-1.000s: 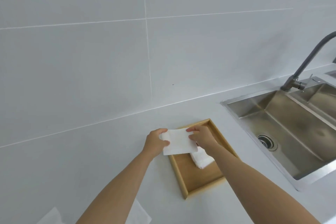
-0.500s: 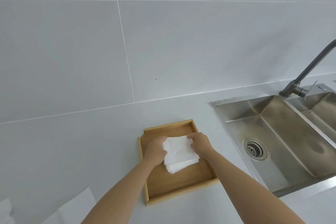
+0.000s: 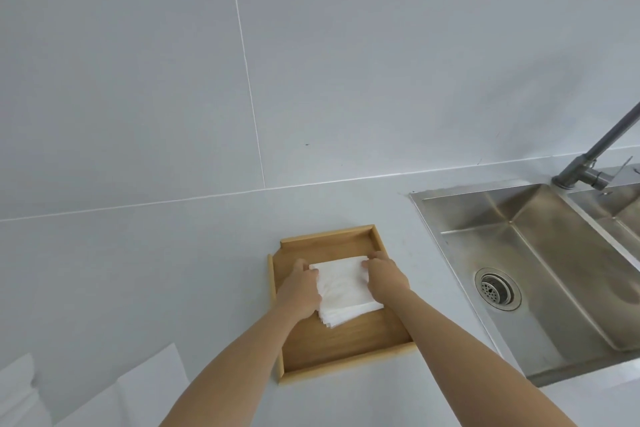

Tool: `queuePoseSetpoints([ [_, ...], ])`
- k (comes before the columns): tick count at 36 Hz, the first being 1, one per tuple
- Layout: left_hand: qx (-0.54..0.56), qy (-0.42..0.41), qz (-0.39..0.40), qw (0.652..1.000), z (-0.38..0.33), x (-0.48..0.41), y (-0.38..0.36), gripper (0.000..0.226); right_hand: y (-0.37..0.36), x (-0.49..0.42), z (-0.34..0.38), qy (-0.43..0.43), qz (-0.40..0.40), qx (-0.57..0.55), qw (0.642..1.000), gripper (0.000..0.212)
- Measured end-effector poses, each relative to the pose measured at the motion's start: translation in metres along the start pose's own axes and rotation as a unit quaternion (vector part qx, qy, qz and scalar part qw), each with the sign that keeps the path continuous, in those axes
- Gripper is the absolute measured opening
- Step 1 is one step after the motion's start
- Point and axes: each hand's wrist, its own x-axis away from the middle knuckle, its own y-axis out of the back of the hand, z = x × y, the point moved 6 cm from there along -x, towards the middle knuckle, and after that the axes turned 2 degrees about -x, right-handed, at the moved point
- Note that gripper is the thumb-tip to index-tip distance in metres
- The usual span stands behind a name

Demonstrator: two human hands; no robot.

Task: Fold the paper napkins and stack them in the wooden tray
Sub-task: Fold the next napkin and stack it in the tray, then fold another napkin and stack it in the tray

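A wooden tray (image 3: 325, 241) lies on the white counter. Inside it sits a stack of folded white paper napkins (image 3: 341, 291), its lower edges fanned out slightly. My left hand (image 3: 300, 288) presses against the stack's left side, fingers curled over its edge. On the stack's right side rests my right hand (image 3: 385, 276), fingertips on the top napkin's far right corner. Both hands hold the top folded napkin down on the stack. Unfolded white napkins (image 3: 138, 392) lie at the bottom left of the counter.
A steel double sink (image 3: 540, 253) with a drain (image 3: 497, 289) is set into the counter right of the tray. A grey faucet (image 3: 595, 152) rises behind it. A grey tiled wall (image 3: 311, 80) stands behind the counter. More white paper (image 3: 17, 388) lies at the far bottom left.
The folded napkin was held in the air above the tray; both hands have lowered it onto the stack in the tray. The camera view has shifted left.
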Motion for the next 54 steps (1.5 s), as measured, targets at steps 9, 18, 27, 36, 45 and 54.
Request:
queuePoseSetpoints([
  [9, -0.037, -0.025, -0.031, 0.999, 0.022, 0.02, 0.038, 0.052, 0.019, 0.013, 0.026, 0.011, -0.034, 0.027, 0.999, 0.036],
  [18, -0.068, -0.019, 0.014, 0.997, 0.093, 0.062, 0.067, 0.063, -0.002, 0.041, 0.098, 0.074, -0.008, -0.023, 0.997, 0.049],
  [27, -0.14, -0.01, 0.077, 0.987, 0.158, 0.1, 0.062, 0.064, -0.055, 0.076, 0.165, 0.11, 0.057, -0.042, 0.991, 0.068],
  [36, -0.19, -0.045, 0.079, 0.978, 0.196, 0.119, 0.056, 0.064, -0.101, 0.106, 0.202, 0.078, 0.074, -0.054, 0.993, 0.069],
  [45, -0.258, -0.124, 0.074, 0.955, 0.205, 0.128, 0.044, 0.068, -0.141, 0.139, 0.227, 0.016, 0.064, -0.049, 0.997, 0.064],
  [54, -0.317, -0.149, 0.051, 0.935, 0.208, 0.124, 0.04, 0.042, -0.166, 0.151, 0.243, -0.049, 0.057, -0.066, 0.995, 0.034],
])
